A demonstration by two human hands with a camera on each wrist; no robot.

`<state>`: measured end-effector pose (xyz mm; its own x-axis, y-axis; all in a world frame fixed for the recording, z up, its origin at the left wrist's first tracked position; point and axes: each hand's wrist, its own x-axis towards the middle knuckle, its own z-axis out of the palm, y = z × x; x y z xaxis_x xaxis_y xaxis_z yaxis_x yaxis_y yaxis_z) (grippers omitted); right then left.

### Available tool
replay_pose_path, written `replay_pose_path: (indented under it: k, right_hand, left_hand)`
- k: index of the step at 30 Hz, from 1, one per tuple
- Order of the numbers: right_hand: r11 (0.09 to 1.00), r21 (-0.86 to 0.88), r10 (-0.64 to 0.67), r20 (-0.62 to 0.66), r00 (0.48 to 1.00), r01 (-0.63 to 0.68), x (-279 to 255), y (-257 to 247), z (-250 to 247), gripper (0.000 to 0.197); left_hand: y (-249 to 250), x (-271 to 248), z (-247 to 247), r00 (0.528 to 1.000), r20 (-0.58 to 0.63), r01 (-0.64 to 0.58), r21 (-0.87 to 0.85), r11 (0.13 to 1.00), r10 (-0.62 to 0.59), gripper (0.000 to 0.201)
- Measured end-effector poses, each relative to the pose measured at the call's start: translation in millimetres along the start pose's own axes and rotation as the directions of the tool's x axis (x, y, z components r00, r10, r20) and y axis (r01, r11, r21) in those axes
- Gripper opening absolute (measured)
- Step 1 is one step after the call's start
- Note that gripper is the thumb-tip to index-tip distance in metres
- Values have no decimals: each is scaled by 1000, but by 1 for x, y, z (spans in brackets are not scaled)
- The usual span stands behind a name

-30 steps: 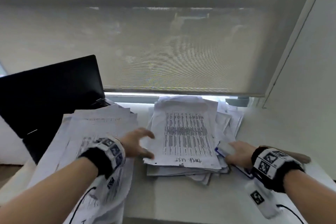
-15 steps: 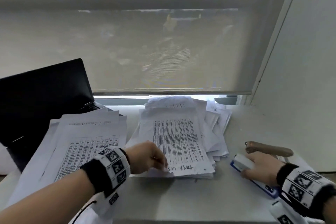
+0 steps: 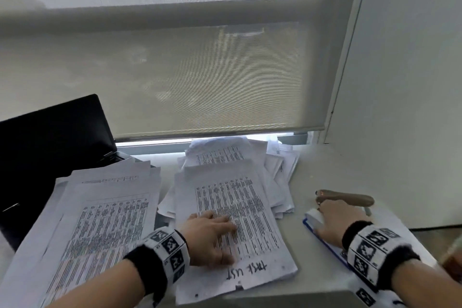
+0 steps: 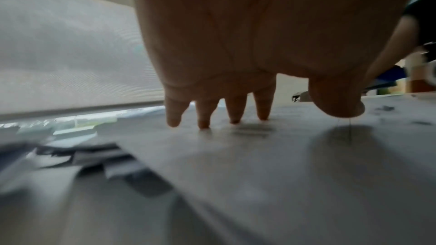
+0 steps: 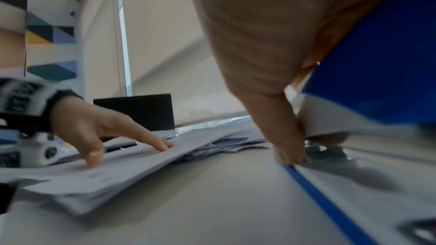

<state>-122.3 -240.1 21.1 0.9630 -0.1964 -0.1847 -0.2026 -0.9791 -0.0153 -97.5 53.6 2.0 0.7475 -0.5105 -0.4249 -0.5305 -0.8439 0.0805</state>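
Head view: paper stack (image 3: 240,207) lies mid-desk (image 3: 325,175), my left hand (image 3: 207,240) flat on it, fingers (image 4: 204,118) spread and pressing. Beside it, not touching, my right hand (image 3: 332,225) pinches the blue folder (image 5: 317,194) at its edge. Step looks like readying sheets for filing; next calls for opening the folder and sliding the stack across squared.

White papers (image 3: 232,210) with black printed tables, blue-edged white stapler (image 3: 315,220), black laptop (image 3: 50,137) — black-and-white checkered wristbands (image 3: 172,252).
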Motion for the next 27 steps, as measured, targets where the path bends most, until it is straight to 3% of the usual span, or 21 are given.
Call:
replay_pose_path:
  k: [4,6,8,9,10,13,16,20,21,24,27]
  right_hand:
    - [993,116,1,-39,999,3,35,-20,-2,42]
    - [972,233,2,-170,985,38,47,-27,-7,35]
    - [975,198,-21,-352,936,97,53,-26,-15,31]
    - [985,141,-43,-381,924,103,52,-21,-19,35]
    - [992,80,-59,-367,928,94,51,-13,-23,42]
    - [999,-47,19,-154,988,-26,46,20,-20,56]
    - [992,-65,107,-45,993,-110,42,48,-3,46]
    - [993,-41,108,-89,990,-112,38,70,11,30]
    - [993,6,115,-86,990,-115,38,72,12,28]
    - [968,218,145,-96,985,-122,35,77,13,25]
    - [902,423,191,-205,960,-89,27,78,6,24]
  left_hand:
    - [2,-3,-8,996,-89,6,-78,997,-13,65]
    - [4,-4,-11,997,-72,29,-69,997,-34,82]
    - [6,-8,-11,1000,-21,2,-42,999,-3,107]
    - [8,-10,-11,1000,5,-24,-51,998,24,111]
    - [12,-13,-10,998,24,-59,-73,996,61,110]
    - [30,-16,-3,986,73,-143,-94,985,151,103]
    - [46,-13,3,988,78,-133,-49,990,136,95]
    - [48,-13,-4,981,-94,-179,-133,975,168,34]
    - [47,-15,-7,974,-144,-201,-177,964,177,27]
    - [51,-23,-5,970,-137,-225,-173,959,203,40]
    - [65,-30,5,977,-43,-209,7,978,209,49]
